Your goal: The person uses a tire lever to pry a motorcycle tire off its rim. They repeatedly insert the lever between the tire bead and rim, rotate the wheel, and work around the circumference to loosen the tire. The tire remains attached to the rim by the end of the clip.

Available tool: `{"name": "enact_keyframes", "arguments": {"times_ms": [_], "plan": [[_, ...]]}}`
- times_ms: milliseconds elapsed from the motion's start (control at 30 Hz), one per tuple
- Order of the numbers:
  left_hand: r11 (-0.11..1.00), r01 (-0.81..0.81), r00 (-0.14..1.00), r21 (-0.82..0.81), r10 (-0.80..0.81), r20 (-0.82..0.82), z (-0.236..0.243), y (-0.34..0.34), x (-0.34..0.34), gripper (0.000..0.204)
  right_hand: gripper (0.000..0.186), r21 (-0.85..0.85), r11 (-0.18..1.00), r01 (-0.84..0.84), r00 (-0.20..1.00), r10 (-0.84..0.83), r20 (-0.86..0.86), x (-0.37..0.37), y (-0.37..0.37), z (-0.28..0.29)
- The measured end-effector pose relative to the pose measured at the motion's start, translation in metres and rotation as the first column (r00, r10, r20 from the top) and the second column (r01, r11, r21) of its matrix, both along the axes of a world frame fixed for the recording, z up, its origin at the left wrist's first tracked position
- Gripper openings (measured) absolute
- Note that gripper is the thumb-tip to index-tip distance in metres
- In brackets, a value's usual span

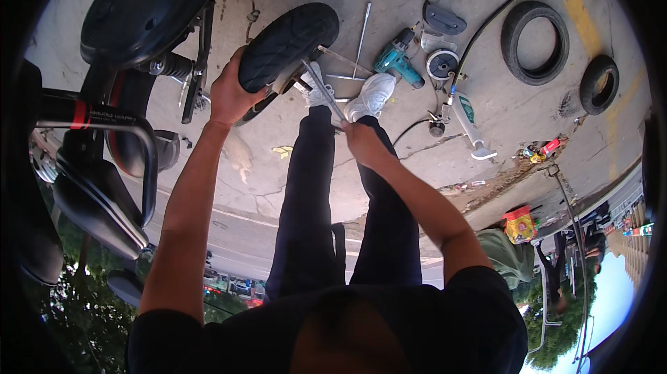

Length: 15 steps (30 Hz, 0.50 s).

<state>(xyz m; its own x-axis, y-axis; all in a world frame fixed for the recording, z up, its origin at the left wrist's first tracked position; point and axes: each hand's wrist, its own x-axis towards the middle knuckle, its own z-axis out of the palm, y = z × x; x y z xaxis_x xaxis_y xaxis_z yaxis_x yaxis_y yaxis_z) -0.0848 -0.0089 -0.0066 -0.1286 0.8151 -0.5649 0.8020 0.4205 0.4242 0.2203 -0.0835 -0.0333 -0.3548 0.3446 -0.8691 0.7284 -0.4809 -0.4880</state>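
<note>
Holding: my left hand (229, 96) wraps the small black tyre (288, 44) at its left side, fingers pressed onto the tread.
Turning: my right hand (361, 141) pinches the near end of a metal bar tool (321, 85) that reaches to the wheel hub.
Place: tyre sits far, above my shoes, beside the scooter (125, 61).
Nearby: teal drill (397, 61) on the concrete floor (right of the wheel).
Advice: I'd judge steady counter-pressure on the tyre keeps the bar seated.
</note>
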Motion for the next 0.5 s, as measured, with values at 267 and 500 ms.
{"name": "enact_keyframes", "arguments": {"times_ms": [267, 500], "plan": [[0.997, -0.026, 0.998, 0.069, 0.030, -0.055, -0.002, -0.016, 0.007, 0.085, 0.059, 0.104, 0.766, -0.635, 0.763, 0.642, -0.068, 0.047, 0.141, 0.017], [0.981, -0.035, 0.987, 0.190, 0.065, -0.150, -0.012, -0.037, 0.010, 0.082, 0.054, -0.022, 0.266, -0.964, 0.263, 0.961, 0.081, -0.056, 0.311, 0.049]]}}
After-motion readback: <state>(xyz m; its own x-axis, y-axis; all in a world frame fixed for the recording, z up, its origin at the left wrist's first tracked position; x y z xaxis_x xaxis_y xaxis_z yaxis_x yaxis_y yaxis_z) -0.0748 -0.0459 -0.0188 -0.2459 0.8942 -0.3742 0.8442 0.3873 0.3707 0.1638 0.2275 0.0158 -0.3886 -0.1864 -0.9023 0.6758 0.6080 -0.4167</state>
